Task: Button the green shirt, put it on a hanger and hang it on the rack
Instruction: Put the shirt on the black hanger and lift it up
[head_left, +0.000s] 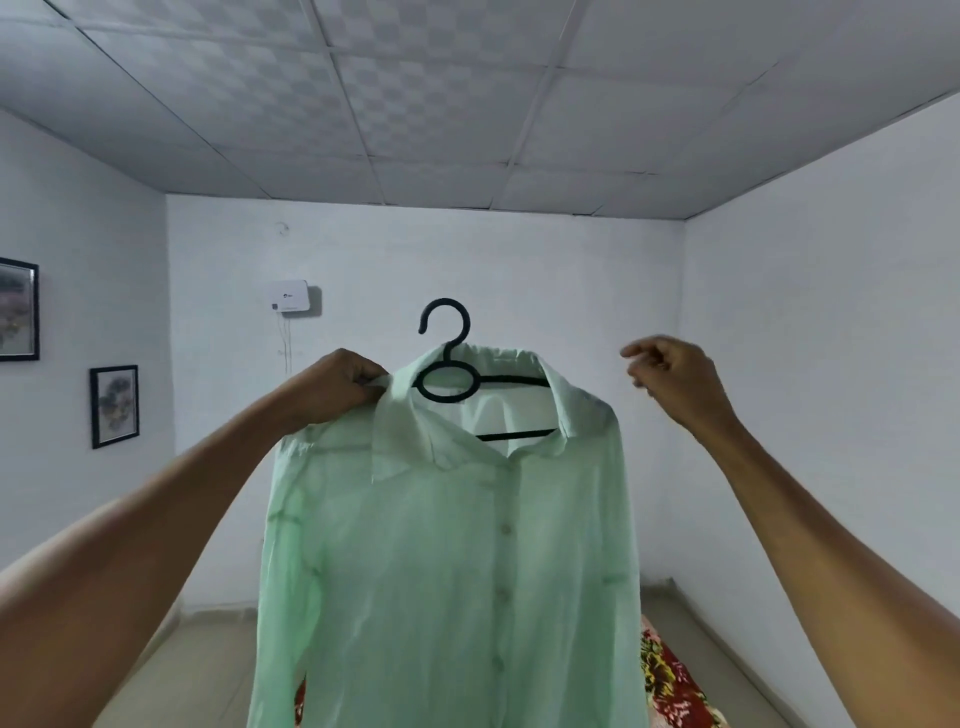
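Observation:
A pale green shirt (447, 561) hangs in front of me on a black hanger (445, 364), its front buttoned down the placket. The hanger's hook sticks up above the collar, free in the air. My left hand (337, 387) grips the shirt's left shoulder at the collar, holding the whole thing up. My right hand (672, 382) is raised to the right of the collar, apart from the shirt, fingers loosely curled and holding nothing. No rack is in view.
White walls surround the room. Two framed pictures (114, 405) hang on the left wall and a small white box (289, 297) is mounted on the far wall. A red floral cloth (675, 680) lies low on the right.

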